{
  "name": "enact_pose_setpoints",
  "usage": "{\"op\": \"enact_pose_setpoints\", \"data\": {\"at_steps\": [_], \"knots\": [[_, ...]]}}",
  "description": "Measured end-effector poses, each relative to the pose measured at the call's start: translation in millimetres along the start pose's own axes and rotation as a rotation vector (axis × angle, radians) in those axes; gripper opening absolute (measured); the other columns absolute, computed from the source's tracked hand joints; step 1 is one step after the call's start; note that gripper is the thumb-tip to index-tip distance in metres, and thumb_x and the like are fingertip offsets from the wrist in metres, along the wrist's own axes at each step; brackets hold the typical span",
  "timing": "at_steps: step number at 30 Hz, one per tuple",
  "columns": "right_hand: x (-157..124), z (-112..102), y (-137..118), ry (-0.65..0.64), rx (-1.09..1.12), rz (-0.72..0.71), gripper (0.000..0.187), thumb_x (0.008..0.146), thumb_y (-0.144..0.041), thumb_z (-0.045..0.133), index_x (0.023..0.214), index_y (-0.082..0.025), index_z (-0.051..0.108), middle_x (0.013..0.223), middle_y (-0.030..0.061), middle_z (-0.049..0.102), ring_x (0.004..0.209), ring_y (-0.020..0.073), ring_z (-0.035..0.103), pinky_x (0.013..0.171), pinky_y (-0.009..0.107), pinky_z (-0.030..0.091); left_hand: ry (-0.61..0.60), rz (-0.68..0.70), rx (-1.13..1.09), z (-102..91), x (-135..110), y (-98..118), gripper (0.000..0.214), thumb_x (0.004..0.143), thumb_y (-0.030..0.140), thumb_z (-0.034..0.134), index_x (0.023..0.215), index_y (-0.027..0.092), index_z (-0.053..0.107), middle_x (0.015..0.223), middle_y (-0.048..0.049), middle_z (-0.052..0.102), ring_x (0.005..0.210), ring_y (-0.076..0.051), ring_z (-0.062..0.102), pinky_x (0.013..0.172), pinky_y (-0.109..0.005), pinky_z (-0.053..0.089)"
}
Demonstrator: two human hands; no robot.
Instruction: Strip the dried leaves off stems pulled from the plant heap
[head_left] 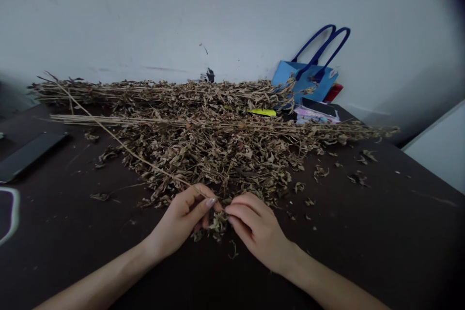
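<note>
A big heap of dried leaves and twigs (218, 145) covers the middle of a dark table (363, 232). Long dry stalks (119, 89) lie across its far side. My left hand (181, 223) pinches the near end of a thin stem (119, 141) that runs away to the far left. My right hand (254, 227) is closed in a pinch right beside it, on a small clump of dried leaves (218, 223) between the two hands at the heap's near edge.
A blue paper bag with dark handles (305, 77) stands against the white wall at the back right, with a yellow object (262, 112), a dark phone-like slab (318, 106) and printed papers near it. A flat black object (25, 155) lies far left. Leaf crumbs (358, 179) dot the right side.
</note>
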State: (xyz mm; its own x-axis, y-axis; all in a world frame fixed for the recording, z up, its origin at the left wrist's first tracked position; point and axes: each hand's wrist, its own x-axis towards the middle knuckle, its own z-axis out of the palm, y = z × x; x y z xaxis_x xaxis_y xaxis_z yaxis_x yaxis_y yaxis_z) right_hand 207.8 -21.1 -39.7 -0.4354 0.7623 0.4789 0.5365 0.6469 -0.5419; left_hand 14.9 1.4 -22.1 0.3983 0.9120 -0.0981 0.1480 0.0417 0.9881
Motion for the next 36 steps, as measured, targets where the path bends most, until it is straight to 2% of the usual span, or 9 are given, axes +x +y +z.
{"op": "enact_pose_setpoints", "data": {"at_steps": [7,17,20,22,26,29,32,36], "knots": [[3,-2,-2,-0.009,0.153,0.074,0.011,0.087,-0.012,0.047,0.091,-0.018,0.056,0.086,0.0037,0.055,0.080,0.0134,0.052,0.074,0.027,0.044,-0.008,-0.017,0.051,0.9,-1,0,0.022,0.089,0.035,0.045,0.088,0.015,0.054,0.055,0.0039,0.049,0.045,-0.008,0.043,0.042,-0.018,0.036],[10,-9,-5,-0.123,0.423,0.389,0.012,0.087,-0.023,0.051,0.077,-0.018,0.054,0.071,-0.0021,0.051,0.067,0.0100,0.047,0.064,0.023,0.038,-0.017,0.014,0.070,-0.8,-2,-3,0.021,0.088,0.034,0.047,0.088,0.014,0.054,0.051,0.0049,0.049,0.044,-0.007,0.044,0.042,-0.017,0.037],[10,-8,-1,-0.159,0.572,0.504,0.015,0.088,-0.028,0.049,0.078,-0.018,0.053,0.067,-0.0033,0.048,0.062,0.0095,0.044,0.058,0.021,0.036,-0.027,0.023,0.057,0.3,-2,-1,0.019,0.088,0.032,0.048,0.085,0.015,0.055,0.052,0.0049,0.049,0.044,-0.007,0.044,0.043,-0.017,0.036],[10,-9,2,-0.157,0.595,0.550,0.016,0.088,-0.030,0.049,0.078,-0.018,0.052,0.065,-0.0037,0.046,0.060,0.0092,0.042,0.054,0.021,0.035,-0.041,0.031,0.045,1.2,-2,1,0.020,0.088,0.031,0.048,0.084,0.014,0.057,0.053,0.0044,0.049,0.044,-0.007,0.045,0.043,-0.017,0.037],[12,-12,5,-0.105,0.408,0.547,0.019,0.086,-0.030,0.051,0.072,-0.018,0.052,0.061,-0.0041,0.043,0.056,0.0091,0.038,0.051,0.021,0.031,-0.035,0.019,0.042,1.6,-2,4,0.022,0.088,0.032,0.048,0.084,0.013,0.059,0.053,0.0040,0.048,0.045,-0.007,0.045,0.042,-0.017,0.037],[13,-15,4,-0.081,0.323,0.489,0.012,0.086,-0.024,0.051,0.077,-0.019,0.056,0.067,-0.0027,0.049,0.060,0.0099,0.044,0.056,0.022,0.034,-0.010,0.017,0.037,0.5,-2,4,0.023,0.088,0.033,0.049,0.084,0.013,0.059,0.057,0.0029,0.050,0.047,-0.007,0.046,0.042,-0.017,0.036],[14,-17,3,-0.057,0.312,0.420,0.010,0.087,-0.021,0.049,0.084,-0.020,0.058,0.077,-0.0010,0.053,0.067,0.0105,0.048,0.060,0.023,0.037,-0.004,0.012,0.031,-0.8,-1,3,0.024,0.089,0.033,0.047,0.084,0.013,0.058,0.056,0.0030,0.050,0.046,-0.007,0.044,0.042,-0.017,0.036],[14,-20,0,-0.092,0.360,0.395,0.016,0.089,-0.027,0.047,0.082,-0.019,0.059,0.073,-0.0007,0.051,0.066,0.0105,0.046,0.059,0.024,0.036,0.020,0.009,-0.001,-1.3,0,2,0.023,0.089,0.033,0.048,0.081,0.014,0.057,0.053,0.0045,0.047,0.045,-0.006,0.042,0.042,-0.017,0.034]]}}
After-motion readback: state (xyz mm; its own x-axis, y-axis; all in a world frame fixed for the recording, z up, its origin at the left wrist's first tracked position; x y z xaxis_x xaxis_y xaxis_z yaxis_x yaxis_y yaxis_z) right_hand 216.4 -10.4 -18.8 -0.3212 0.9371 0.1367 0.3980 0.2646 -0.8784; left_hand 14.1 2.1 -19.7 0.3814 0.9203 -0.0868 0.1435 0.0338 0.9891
